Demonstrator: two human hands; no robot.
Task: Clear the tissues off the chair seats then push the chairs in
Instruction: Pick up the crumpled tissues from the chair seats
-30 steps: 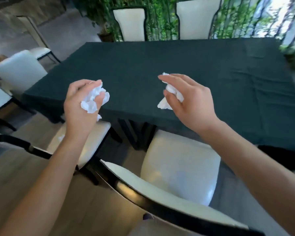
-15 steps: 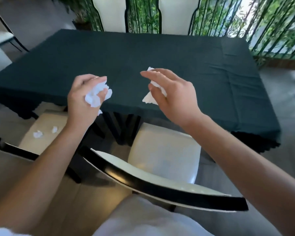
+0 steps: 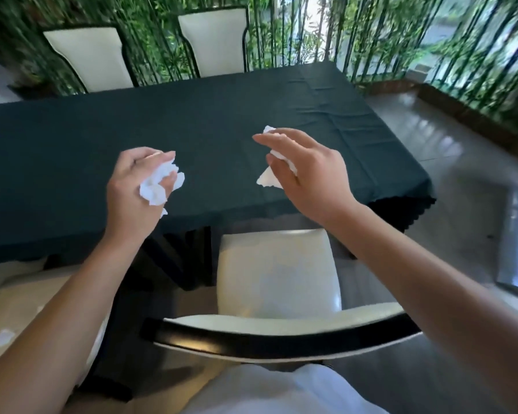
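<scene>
Dark green cloth, cream chairs, white tissues

The tablecloth is a plain deep green with no pattern. The near chair has a cream seat and a glossy black top rail; the 2 far chairs have cream backs edged in black. The tissues are white, as is the scrap on the beige seat at left. The floor is shiny grey, the bamboo bright green.

Bare forearms, white garment at torso
</scene>
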